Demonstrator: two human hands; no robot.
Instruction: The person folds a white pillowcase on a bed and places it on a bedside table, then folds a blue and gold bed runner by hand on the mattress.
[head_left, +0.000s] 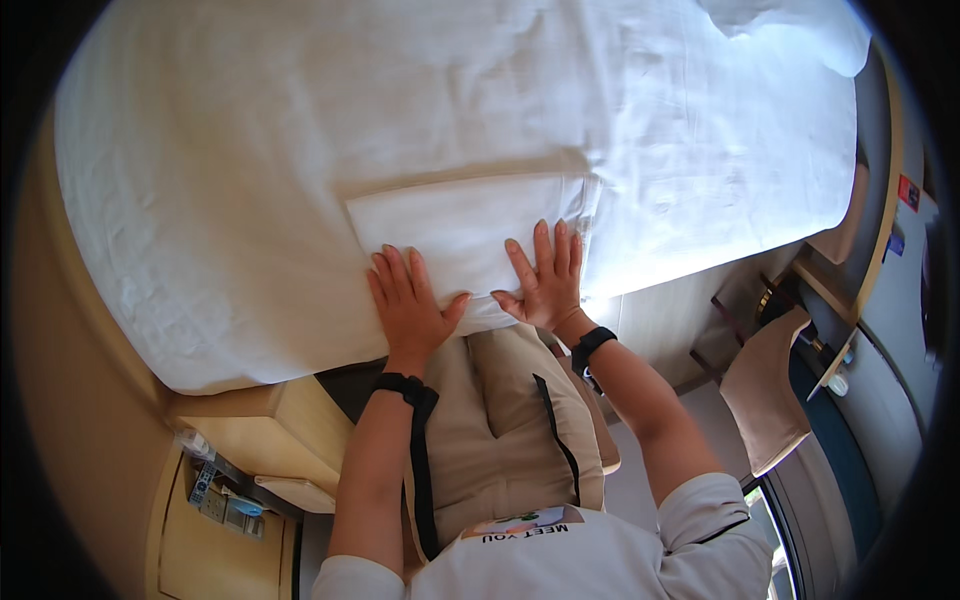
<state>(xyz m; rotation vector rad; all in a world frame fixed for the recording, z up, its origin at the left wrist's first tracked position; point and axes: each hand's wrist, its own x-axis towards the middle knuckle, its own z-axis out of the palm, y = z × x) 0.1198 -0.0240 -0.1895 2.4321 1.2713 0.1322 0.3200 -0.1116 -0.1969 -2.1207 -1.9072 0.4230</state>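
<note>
Before me spreads a bed covered by a white sheet (465, 97), lightly creased. On it near the front edge lies a flat, folded white cloth (450, 214), perhaps a pillowcase, with a seam along its right side. My left hand (409, 300) rests palm down at the cloth's lower left corner, its fingers straight and the thumb apart. At the lower right, my right hand (546, 281) presses flat with fingers spread, close to the seam. Neither hand grips anything. Both wrists carry black bands.
A wooden bedside cabinet (262, 420) stands at left, near a remote control (202, 482) and a wall panel. To the right is a beige chair (769, 394) by a desk (862, 277). White bunched bedding (795, 34) lies at the far right of the bed.
</note>
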